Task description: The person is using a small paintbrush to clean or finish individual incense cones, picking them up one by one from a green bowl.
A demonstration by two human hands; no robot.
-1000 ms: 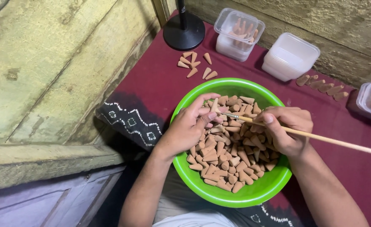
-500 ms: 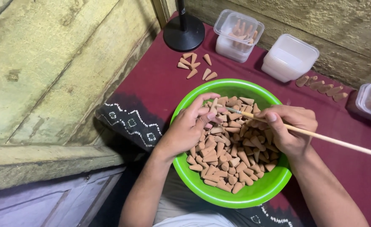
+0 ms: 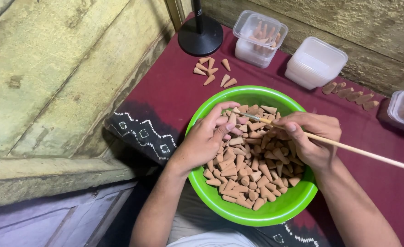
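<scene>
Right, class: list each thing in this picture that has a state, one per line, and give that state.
Green bowl: full of cones.
Left hand: holding one cone.
Right hand: gripping a thin brush.
Lidded tub: closed, cones inside.
Stacked tubs: empty.
Loose cones: lying on the cloth.

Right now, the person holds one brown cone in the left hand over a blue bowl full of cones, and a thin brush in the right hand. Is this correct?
Not quite: the bowl is green, not blue, as the head view shows. The rest holds: the left hand pinches one brown cone over it, and the right hand holds a thin brush.
</scene>
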